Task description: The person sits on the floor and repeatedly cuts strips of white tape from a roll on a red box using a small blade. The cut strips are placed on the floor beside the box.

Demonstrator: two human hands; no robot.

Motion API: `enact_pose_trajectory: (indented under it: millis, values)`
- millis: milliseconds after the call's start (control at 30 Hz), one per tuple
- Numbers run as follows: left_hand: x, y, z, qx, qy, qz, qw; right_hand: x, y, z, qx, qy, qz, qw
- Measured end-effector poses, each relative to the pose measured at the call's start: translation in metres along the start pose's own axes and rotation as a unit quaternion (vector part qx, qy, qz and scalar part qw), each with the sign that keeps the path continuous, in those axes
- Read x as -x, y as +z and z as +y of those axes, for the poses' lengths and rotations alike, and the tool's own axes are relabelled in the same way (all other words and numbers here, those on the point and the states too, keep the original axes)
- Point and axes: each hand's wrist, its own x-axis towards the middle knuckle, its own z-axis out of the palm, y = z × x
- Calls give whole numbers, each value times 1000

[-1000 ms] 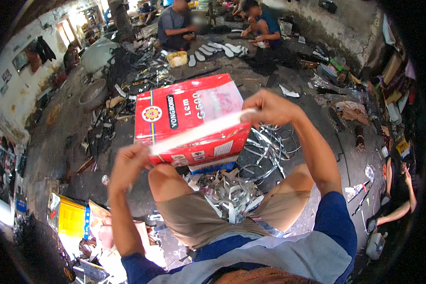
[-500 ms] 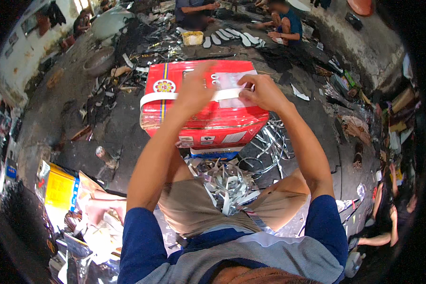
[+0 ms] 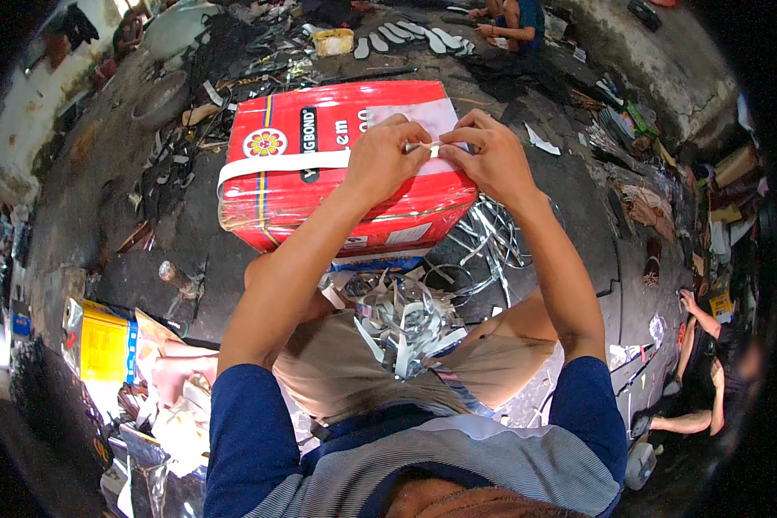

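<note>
A red box (image 3: 328, 216) with a round flower emblem stands in front of my knees. Across its top lies a white strip (image 3: 293, 161), bent down over the left edge. My left hand (image 3: 382, 157) covers part of the strip and pinches a small pale end of it, fingertips together. Close beside it, thumb and forefinger of my right hand (image 3: 494, 162) pinch the same end. Exactly how the end sits between the fingers is partly hidden. A pale translucent sheet (image 3: 432, 114) lies on the box top under my hands.
Shiny strip scraps (image 3: 410, 324) heap between my legs, with a tangle of bands (image 3: 496, 250) right of the box. A yellow carton (image 3: 104, 341) stands at left. Beyond lie pale sole-shaped pieces (image 3: 406, 36) and a yellow tub (image 3: 332, 41). Other people sit far off and at right.
My left hand has moved right along the strip to meet my right hand, and both now pinch its end. The view has shifted slightly, so the box appears higher and further left.
</note>
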Motion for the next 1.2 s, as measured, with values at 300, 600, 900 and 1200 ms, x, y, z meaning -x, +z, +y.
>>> enact_pose_trajectory:
  millis: [300, 600, 900, 1200]
  values:
    - [-1, 3, -2, 23, 22, 16, 999, -8, -8, 5, 36, -112, -57, 991]
    - [-5, 2, -3, 16, -12, -8, 1000, -4, 4, 20, -63, -62, 20, 996]
    - [-9, 11, -5, 23, -25, 13, 999, -1, 35, 33, -320, 187, 24, 928]
    - [-36, 0, -7, 17, -20, -99, 995, -2, 42, 37, -302, 222, 76, 924]
